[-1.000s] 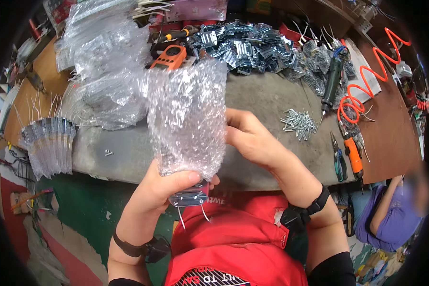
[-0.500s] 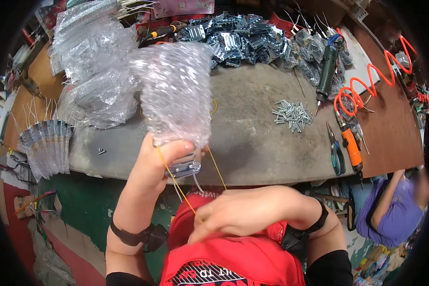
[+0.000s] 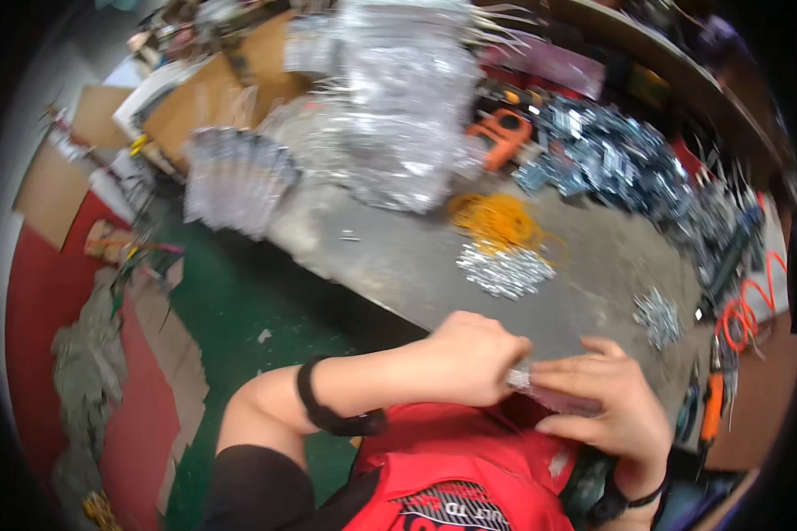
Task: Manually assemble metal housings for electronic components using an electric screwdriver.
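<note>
Translucent piece (image 3: 568, 404) between hands, just above red garment (image 3: 452, 442).
Left hand (image 3: 474, 361) clenched on its end; right hand (image 3: 618, 409) straddles it, fingers and thumb parted, grip unclear (blur). Beyond: small silver parts (image 3: 503, 271) touching yellow-orange bands (image 3: 494, 219).

Right of the upper centre, an orange device (image 3: 507, 131) is seen near a pink package (image 3: 553, 64). At the right edge, a coiled orange hose (image 3: 738, 311) is shown above an orange-bodied tool (image 3: 712, 407). At the left, a crumpled grey-green cloth (image 3: 93, 363) is seen; green flooring (image 3: 239, 274) is exposed left of centre.
</note>
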Tool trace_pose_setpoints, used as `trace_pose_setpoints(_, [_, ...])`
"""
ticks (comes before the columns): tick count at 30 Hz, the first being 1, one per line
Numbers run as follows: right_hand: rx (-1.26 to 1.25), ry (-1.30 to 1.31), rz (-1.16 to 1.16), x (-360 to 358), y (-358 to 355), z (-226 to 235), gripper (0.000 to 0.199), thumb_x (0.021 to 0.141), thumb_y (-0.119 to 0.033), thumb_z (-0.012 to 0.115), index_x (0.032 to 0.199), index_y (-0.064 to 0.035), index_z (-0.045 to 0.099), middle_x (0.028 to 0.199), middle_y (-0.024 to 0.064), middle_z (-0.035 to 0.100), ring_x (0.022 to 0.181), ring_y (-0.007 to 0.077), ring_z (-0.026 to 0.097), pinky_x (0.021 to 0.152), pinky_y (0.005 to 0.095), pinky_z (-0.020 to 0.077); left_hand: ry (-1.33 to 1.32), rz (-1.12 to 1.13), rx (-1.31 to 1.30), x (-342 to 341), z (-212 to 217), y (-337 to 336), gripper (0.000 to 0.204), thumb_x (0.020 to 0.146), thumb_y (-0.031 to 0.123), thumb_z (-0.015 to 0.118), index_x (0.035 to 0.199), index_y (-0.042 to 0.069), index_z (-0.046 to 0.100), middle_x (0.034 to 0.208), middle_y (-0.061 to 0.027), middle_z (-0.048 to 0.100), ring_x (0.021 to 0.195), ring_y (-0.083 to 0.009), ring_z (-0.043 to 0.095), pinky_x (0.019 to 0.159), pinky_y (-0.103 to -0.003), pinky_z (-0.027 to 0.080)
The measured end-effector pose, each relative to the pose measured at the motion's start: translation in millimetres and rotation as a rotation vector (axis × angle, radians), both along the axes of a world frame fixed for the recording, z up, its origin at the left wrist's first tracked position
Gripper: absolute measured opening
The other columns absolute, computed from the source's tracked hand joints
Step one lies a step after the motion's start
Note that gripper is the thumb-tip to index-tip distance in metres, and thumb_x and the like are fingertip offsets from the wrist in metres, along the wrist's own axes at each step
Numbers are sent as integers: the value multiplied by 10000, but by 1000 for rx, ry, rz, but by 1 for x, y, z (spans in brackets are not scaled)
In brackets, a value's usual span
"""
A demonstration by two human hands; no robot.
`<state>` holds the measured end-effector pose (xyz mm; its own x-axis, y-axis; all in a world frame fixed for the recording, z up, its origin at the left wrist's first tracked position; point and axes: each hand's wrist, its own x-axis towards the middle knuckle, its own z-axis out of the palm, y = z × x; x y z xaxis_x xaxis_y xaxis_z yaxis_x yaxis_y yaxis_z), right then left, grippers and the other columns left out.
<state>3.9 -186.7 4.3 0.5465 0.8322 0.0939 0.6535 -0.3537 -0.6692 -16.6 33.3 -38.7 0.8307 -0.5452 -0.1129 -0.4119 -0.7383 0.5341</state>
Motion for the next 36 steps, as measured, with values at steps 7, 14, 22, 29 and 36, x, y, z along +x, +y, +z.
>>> trace_pose_setpoints(7, [109, 156, -453, 4, 24, -68, 400, 740, -45, 638, 1133, -5, 571, 1034, 109, 638, 907, 277, 628, 789, 331, 496, -740, 205, -45, 6, 7, 22, 269, 692, 158, 698, 938, 70, 632, 996, -148, 644, 924, -318, 625, 741, -432, 497])
trace_pose_setpoints(14, [436, -151, -357, -23, 100, -37, 588, 763, 6, 629, 1300, 25, 389, 1192, 187, 532, 1047, 314, 561, 878, 379, 470, -156, 360, -1451, -4, -19, -10, 581, 881, 256, 662, 1333, 4, 398, 1268, -142, 509, 1159, -247, 503, 1003, -373, 391])
trace_pose_setpoints(22, [194, -119, -389, -6, 20, -88, 285, 717, 25, 616, 1000, 12, 646, 933, 129, 639, 863, 224, 620, 756, 294, 493, -577, 1012, -767, -28, 11, 166, 848, 700, 279, 831, 1367, 6, 384, 1292, -167, 523, 1244, -267, 467, 1041, -366, 368])
trace_pose_setpoints(29, [499, 415, -906, 2, -24, -119, 115, 905, -89, 527, 945, -16, 605, 714, 22, 580, 531, 61, 494, 462, 188, 367, -1100, 1386, -117, -41, 34, 330, 753, 689, 280, 814, 1314, 46, 465, 1242, -184, 561, 1144, -312, 555, 973, -381, 426])
trace_pose_setpoints(36, [683, 505, -1012, 11, -26, -128, 104, 927, -132, 548, 969, -41, 577, 688, -1, 531, 501, 34, 443, 414, 157, 316, -1051, 1364, -67, -11, 34, 363, 735, 627, 372, 841, 1213, 59, 526, 1142, -150, 616, 1054, -313, 600, 885, -391, 472])
